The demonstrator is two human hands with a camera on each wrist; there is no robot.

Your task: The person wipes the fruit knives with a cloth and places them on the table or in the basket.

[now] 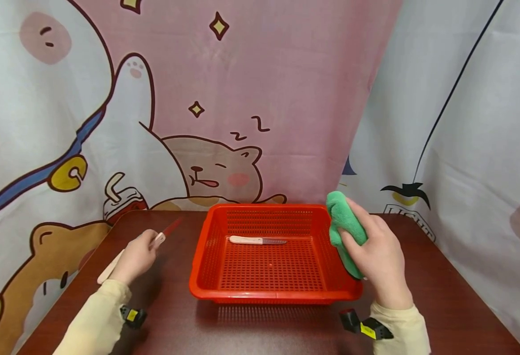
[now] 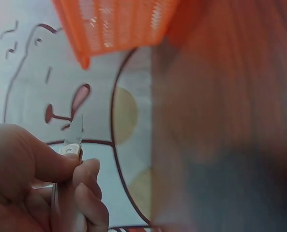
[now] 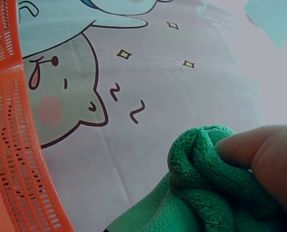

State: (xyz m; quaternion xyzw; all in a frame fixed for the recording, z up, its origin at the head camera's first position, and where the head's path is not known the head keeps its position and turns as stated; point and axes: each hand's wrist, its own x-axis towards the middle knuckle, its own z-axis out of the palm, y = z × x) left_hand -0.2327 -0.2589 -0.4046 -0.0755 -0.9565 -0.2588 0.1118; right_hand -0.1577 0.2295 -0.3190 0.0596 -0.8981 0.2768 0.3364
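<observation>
In my left hand (image 1: 135, 256) I grip a knife by its pale handle (image 2: 68, 203), its short blade (image 2: 75, 129) pointing up and away, left of the basket. My right hand (image 1: 377, 251) holds a bunched green cloth (image 1: 348, 222), thumb and fingers pinching it at the basket's right rim. In the right wrist view the fluffy folds of the cloth (image 3: 206, 179) sit under the fingers. Inside the red plastic basket (image 1: 273, 295) a second knife (image 1: 246, 240) with a pale handle lies sideways near the back, its serrated blade to the right.
The basket stands mid-table on a dark brown wooden tabletop (image 1: 269, 335). Behind the table hangs a curtain (image 1: 286, 98) printed with cartoon animals, with more fabric at both sides. A small black camera is strapped at each wrist, below cream sleeves (image 1: 95, 315).
</observation>
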